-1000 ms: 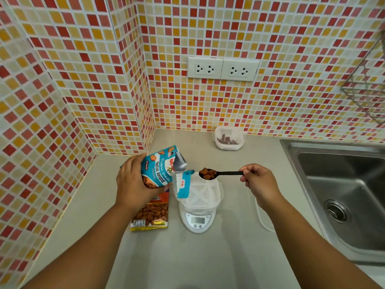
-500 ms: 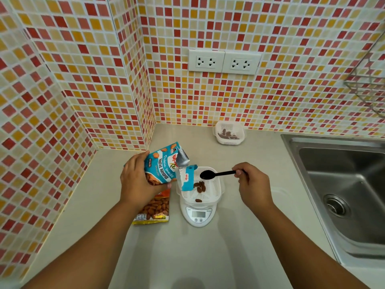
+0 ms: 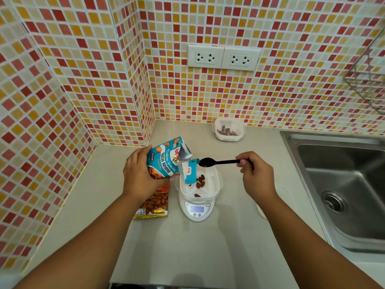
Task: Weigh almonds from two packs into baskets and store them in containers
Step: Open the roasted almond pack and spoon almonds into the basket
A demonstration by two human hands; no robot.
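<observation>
Nearest the camera, two bare forearms reach forward over the pale worktop (image 3: 187, 253). A little farther in, a white digital scale (image 3: 196, 209) sits on the worktop with its small display facing the person, and a white slotted basket (image 3: 210, 184) rests on top of it with a few almonds (image 3: 200, 183) scattered on its floor. Just left of the scale an orange almond pack (image 3: 155, 203) lies flat, its top end hidden under the left wrist. The left hand (image 3: 138, 176) grips a blue almond pack (image 3: 164, 161), fingers curled round its side, holding it tilted with the torn-open mouth toward the basket; a flap of the torn top hangs down over the basket's left rim. The right hand (image 3: 255, 174) pinches the handle end of a black spoon (image 3: 216, 162) between thumb and curled fingers, the spoon held level above the basket with its bowl right at the pack's mouth. To the right a steel sink (image 3: 341, 184) is set into the worktop. Farther back, near the tiled wall, a white lidded container (image 3: 228, 130) holds dark almonds. On the mosaic wall above are two white sockets (image 3: 224, 57), and a wire rack (image 3: 368, 80) hangs at the right edge.
</observation>
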